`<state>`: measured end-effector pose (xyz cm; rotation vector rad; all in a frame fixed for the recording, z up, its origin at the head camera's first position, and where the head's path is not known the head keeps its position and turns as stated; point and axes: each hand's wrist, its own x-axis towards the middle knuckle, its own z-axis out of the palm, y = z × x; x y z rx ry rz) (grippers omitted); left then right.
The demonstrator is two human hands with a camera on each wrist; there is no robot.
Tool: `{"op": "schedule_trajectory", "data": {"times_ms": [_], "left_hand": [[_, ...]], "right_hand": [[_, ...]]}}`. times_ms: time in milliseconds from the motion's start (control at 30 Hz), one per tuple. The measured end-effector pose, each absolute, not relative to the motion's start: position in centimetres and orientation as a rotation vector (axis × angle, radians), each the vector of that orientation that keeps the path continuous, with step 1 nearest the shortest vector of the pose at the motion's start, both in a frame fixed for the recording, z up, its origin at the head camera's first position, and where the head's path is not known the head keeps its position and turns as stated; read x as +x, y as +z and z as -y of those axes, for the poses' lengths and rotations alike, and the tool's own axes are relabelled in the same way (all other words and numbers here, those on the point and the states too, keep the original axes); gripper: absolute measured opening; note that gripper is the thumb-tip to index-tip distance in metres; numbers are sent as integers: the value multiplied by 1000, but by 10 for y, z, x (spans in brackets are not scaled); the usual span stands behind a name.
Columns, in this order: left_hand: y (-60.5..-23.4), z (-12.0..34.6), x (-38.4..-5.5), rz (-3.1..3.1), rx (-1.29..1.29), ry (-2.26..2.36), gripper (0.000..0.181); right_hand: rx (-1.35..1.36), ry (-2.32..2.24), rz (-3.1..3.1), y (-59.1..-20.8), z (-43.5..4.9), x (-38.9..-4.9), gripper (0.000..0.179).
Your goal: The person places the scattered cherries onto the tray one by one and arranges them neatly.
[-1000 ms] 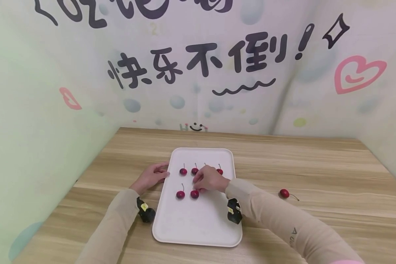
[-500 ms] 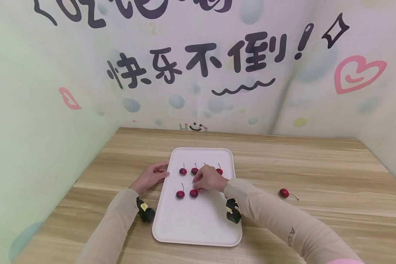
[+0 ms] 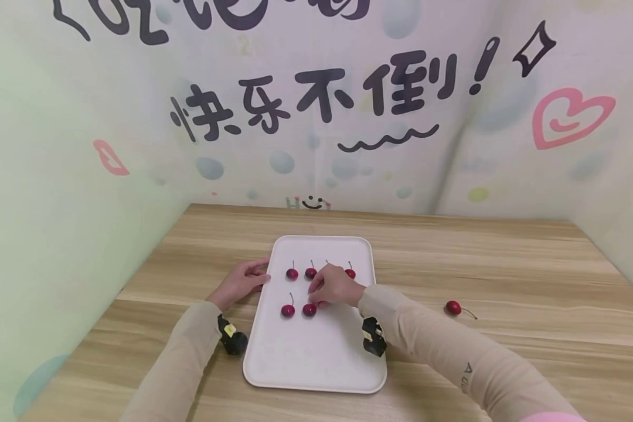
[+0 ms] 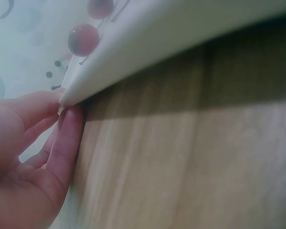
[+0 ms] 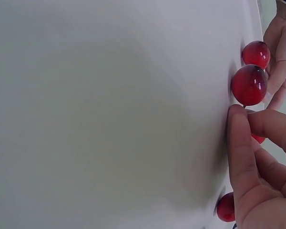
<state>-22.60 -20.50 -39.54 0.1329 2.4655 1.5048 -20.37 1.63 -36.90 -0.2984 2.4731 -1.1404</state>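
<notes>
A white tray (image 3: pixel 316 357) lies on the wooden table, bearing several red cherries with thin stems. My left hand (image 3: pixel 238 283) is at its left edge; in the left wrist view the thumb and fingers (image 4: pixel 66 138) pinch the tray's rim. Over the tray's middle, my right hand (image 3: pixel 337 285) pinches the stem of a cherry (image 3: pixel 309 309) between thumb and finger, as the right wrist view shows with that cherry (image 5: pixel 249 85) just beyond the fingertips. Left of it sits another cherry (image 3: pixel 288 310), stem pointing away from me. My right hand partly covers the back row.
Along the back row are a left cherry (image 3: pixel 292 274), a second cherry (image 3: pixel 310 273) and a right-hand cherry (image 3: pixel 350 274). One loose cherry (image 3: pixel 453 308) lies on the table (image 3: pixel 506 264) right of the tray. A printed cloth wall (image 3: pixel 316 170) stands behind.
The cherry at my right fingertips has shifted very slightly left. Both hands otherwise keep their places, and the tray stays where it was.
</notes>
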Motion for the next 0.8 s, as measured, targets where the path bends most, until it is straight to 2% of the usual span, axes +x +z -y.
{"op": "schedule_trajectory", "data": {"times_ms": [433,800], "left_hand": [[-397,205,-228,-2467,101,1501,44],[-396,205,-227,-2474,103,1486,44]], "right_hand": [[-338,-1129,-2468,-369,-18,-205,4],[-373,-1104,-2484,-368,-18,-203,9]]}}
